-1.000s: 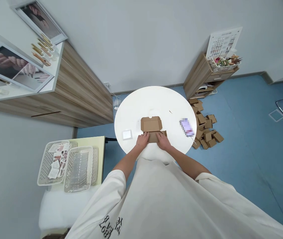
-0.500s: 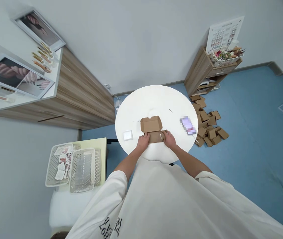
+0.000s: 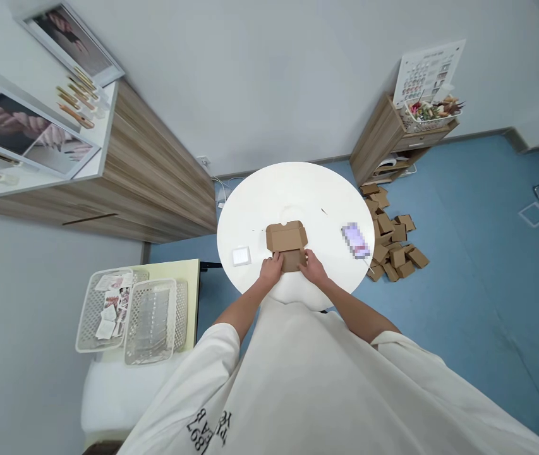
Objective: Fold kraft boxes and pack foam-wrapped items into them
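A small brown cardboard box (image 3: 287,239) lies on the round white table (image 3: 292,189) with its lid laid back, away from me. At the box's left side, my left hand (image 3: 272,268) is closed on the near part, its fingertips over the edge. My right hand (image 3: 313,268) grips the opposite side, thumb and fingers at the near right corner. Between the hands the brown bottom panel shows; the folds under my fingers are hidden.
On the table are a small white square item (image 3: 241,256) at left, a blurred-out phone (image 3: 356,241) at right and a thin dark object (image 3: 324,212). Folded cardboard boxes (image 3: 397,256) are heaped on the floor at right. White baskets (image 3: 150,322) stand at lower left.
My right hand has moved inward to the left, and the box's right side now stands folded in. The white mark seen there before is out of sight. My left hand stays at the left side.
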`<state>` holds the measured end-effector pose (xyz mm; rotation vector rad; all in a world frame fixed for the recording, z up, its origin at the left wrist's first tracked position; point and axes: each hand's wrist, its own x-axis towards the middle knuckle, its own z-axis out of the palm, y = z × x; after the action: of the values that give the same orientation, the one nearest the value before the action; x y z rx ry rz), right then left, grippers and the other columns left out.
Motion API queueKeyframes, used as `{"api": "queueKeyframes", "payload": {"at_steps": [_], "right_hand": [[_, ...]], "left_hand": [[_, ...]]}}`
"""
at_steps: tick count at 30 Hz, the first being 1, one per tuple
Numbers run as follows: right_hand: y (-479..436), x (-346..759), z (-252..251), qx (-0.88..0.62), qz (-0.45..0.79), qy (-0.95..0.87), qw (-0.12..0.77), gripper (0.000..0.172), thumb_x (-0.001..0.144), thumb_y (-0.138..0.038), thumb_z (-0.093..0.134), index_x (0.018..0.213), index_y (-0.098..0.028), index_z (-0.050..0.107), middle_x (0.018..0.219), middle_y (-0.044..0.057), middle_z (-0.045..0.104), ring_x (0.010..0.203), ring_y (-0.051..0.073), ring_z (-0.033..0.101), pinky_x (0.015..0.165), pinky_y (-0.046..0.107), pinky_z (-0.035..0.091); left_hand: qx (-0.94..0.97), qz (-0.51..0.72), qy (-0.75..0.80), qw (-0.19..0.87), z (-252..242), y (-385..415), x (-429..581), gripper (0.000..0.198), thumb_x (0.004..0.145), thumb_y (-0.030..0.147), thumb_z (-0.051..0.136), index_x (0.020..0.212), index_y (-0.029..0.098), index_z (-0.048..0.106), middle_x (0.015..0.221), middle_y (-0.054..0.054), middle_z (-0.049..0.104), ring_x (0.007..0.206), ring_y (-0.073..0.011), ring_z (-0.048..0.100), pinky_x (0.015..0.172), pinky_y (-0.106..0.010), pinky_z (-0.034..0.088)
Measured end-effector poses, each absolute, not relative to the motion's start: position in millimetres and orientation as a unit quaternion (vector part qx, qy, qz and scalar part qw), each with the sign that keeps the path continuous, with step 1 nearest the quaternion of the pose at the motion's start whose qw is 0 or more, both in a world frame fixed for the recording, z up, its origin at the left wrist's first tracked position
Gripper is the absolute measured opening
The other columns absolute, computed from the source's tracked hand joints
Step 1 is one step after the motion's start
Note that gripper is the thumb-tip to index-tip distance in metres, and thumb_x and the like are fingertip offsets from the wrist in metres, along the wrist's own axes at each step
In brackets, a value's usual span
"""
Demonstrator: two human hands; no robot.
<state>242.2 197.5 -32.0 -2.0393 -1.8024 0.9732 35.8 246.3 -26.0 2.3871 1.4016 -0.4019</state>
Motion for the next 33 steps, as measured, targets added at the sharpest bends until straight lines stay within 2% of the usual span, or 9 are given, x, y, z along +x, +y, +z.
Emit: {"api": "queueKeyframes", "payload": {"at_steps": [3,7,12,16,20,23,25,29,33], "right_hand": [[190.4,243.3,-36.5,-0.679,0.332,-0.647,0.101,0.049,0.096,-0.039,0.055,0.140,-0.020,0.041,0.132,0.012,0.053,0.116,0.023,0.055,0.093,0.034,0.047],[187.7,246.4,-30.3,-0.658,0.307,-0.688,-0.019,0.047,0.099,-0.043,0.050,0.139,-0.019,0.044,0.137,0.015,0.049,0.113,0.025,0.056,0.090,0.034,0.046],[194.0,236.3,-15.9,-0.621,0.207,-0.743,-0.140,0.046,0.099,-0.048,0.045,0.126,-0.013,0.057,0.128,0.019,0.054,0.113,0.031,0.051,0.095,0.042,0.040],[200.4,221.3,-11.7,-0.613,0.170,-0.747,-0.190,0.051,0.097,-0.051,0.046,0.124,-0.010,0.060,0.124,0.023,0.055,0.112,0.034,0.049,0.094,0.045,0.038],[203.3,217.0,-10.9,-0.618,0.181,-0.737,-0.203,0.045,0.096,-0.043,0.050,0.124,-0.009,0.060,0.123,0.023,0.055,0.112,0.034,0.049,0.092,0.044,0.040],[203.1,220.8,-9.2,-0.627,0.192,-0.734,-0.178,0.040,0.095,-0.032,0.052,0.127,-0.009,0.055,0.131,0.023,0.050,0.109,0.032,0.050,0.088,0.040,0.043],[203.6,223.2,-7.6,-0.629,0.196,-0.736,-0.155,0.043,0.093,-0.023,0.053,0.134,-0.011,0.049,0.144,0.022,0.040,0.107,0.029,0.051,0.086,0.038,0.044],[209.5,224.0,-5.8,-0.619,0.205,-0.744,-0.144,0.070,0.089,-0.015,0.054,0.153,-0.015,0.025,0.160,0.020,0.018,0.108,0.027,0.050,0.089,0.037,0.044],[218.9,224.1,-6.5,-0.610,0.213,-0.746,-0.162,0.083,0.087,-0.016,0.057,0.158,-0.016,0.012,0.160,0.019,0.020,0.110,0.029,0.051,0.090,0.038,0.044]], "left_hand": [[0.843,-0.128,0.492,0.176,-25.5,244.8,33.8,0.061,0.083,0.023,0.069,0.137,0.025,0.040,0.156,-0.016,0.032,0.108,-0.0301,0.062,0.090,-0.042,0.045],[0.844,-0.120,0.493,0.173,-26.1,243.4,31.7,0.057,0.083,0.023,0.069,0.134,0.024,0.042,0.157,-0.016,0.031,0.109,-0.0307,0.062,0.090,-0.042,0.044],[0.843,-0.105,0.496,0.181,-28.6,242.7,30.5,0.058,0.083,0.021,0.069,0.135,0.023,0.044,0.156,-0.017,0.032,0.111,-0.0316,0.062,0.091,-0.042,0.043],[0.838,-0.099,0.500,0.195,-30.8,243.4,28.8,0.056,0.083,0.022,0.071,0.133,0.024,0.046,0.155,-0.017,0.033,0.113,-0.0316,0.061,0.094,-0.042,0.041],[0.842,-0.094,0.494,0.195,-31.7,243.2,26.3,0.054,0.083,0.022,0.071,0.132,0.023,0.047,0.154,-0.017,0.033,0.112,-0.0307,0.061,0.094,-0.042,0.041],[0.847,-0.097,0.490,0.181,-31.2,242.5,24.6,0.052,0.083,0.023,0.069,0.131,0.022,0.048,0.152,-0.017,0.037,0.109,-0.0296,0.062,0.091,-0.041,0.043],[0.850,-0.101,0.487,0.172,-30.1,242.5,23.9,0.051,0.083,0.023,0.069,0.131,0.021,0.048,0.153,-0.016,0.037,0.108,-0.0290,0.062,0.090,-0.040,0.044],[0.854,-0.100,0.483,0.167,-27.5,243.0,23.1,0.051,0.083,0.023,0.069,0.130,0.021,0.049,0.154,-0.016,0.035,0.107,-0.0291,0.063,0.089,-0.040,0.044],[0.854,-0.099,0.481,0.173,-26.9,241.5,22.7,0.052,0.083,0.023,0.069,0.131,0.021,0.049,0.157,-0.015,0.033,0.108,-0.0294,0.062,0.089,-0.041,0.045]]}}
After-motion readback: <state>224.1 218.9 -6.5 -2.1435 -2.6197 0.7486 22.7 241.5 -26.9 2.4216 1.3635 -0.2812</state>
